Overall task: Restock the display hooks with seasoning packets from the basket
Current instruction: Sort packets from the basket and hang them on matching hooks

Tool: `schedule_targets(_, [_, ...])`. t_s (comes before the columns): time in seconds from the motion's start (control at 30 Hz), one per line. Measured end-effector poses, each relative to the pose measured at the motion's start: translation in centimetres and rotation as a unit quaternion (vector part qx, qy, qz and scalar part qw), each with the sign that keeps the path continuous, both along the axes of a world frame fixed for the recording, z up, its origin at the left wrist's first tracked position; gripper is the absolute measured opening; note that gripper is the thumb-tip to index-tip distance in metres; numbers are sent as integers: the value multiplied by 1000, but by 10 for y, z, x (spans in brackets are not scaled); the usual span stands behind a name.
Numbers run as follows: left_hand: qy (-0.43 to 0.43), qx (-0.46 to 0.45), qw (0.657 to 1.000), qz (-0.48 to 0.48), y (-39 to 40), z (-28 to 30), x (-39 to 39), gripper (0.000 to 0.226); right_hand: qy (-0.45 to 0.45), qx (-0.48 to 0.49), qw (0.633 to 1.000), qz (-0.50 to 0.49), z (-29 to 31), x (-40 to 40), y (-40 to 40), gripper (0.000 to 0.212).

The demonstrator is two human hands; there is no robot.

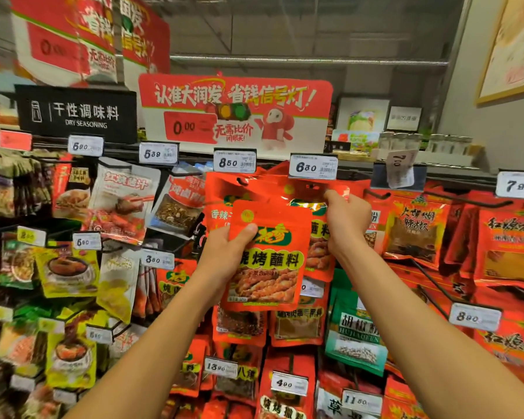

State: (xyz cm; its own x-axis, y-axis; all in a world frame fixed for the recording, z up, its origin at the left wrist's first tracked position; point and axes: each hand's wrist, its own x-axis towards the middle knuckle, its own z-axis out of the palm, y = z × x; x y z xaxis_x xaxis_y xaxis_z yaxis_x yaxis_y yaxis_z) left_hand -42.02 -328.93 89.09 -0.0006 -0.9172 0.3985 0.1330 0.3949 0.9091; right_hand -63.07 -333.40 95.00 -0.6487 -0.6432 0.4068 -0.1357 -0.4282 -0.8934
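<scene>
My left hand (pixel 227 255) grips an orange-red seasoning packet (pixel 266 261) by its left edge, thumb on the front, and holds it upright in front of the display. My right hand (pixel 345 222) pinches the top of a matching packet (pixel 318 234) that hangs just behind, under the 6.30 price tag (pixel 312 166). The hook itself is hidden behind the packets. The basket is out of view.
Rows of hanging seasoning packets fill the rack on all sides, with black hooks (pixel 436 198) and price tags sticking out. A red promotion sign (pixel 235 108) and a black "DRY SEASONING" sign (pixel 77 113) stand above the top rail.
</scene>
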Motion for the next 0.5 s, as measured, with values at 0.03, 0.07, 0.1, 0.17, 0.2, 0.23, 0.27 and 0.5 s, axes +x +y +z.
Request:
schedule_targets(0.03, [-1, -2, 1000, 0, -1, 0, 1, 16, 4, -7, 1000, -9, -1, 0, -2, 32])
schedule_targets(0.07, [-3, -2, 1000, 0, -1, 0, 2, 16, 7, -14, 1000, -16, -1, 0, -5, 34])
schedule_targets(0.1, [-4, -2, 1000, 0, -1, 0, 2, 16, 8, -21, 1000, -20, -2, 0, -7, 35])
schedule_targets(0.17, [-3, 0, 1000, -4, -1, -2, 2, 16, 10, -26, 999, -24, -3, 1, -10, 31])
schedule_targets(0.2, [-4, 0, 1000, -2, -1, -3, 1, 16, 11, -22, 999, -23, -3, 1, -12, 29])
schedule_targets(0.23, [-6, 0, 1000, 0, -1, -4, 0, 16, 8, -15, 1000, -19, -4, 0, -15, 29])
schedule_targets(0.27, [-7, 0, 1000, 0, -1, -5, -1, 17, -1, -6, 1000, -15, -4, -1, -20, 28])
schedule_targets(0.5, [-5, 10, 1000, -12, -8, -2, -9, 16, 38, 160, 986, -24, -3, -30, -74, 48])
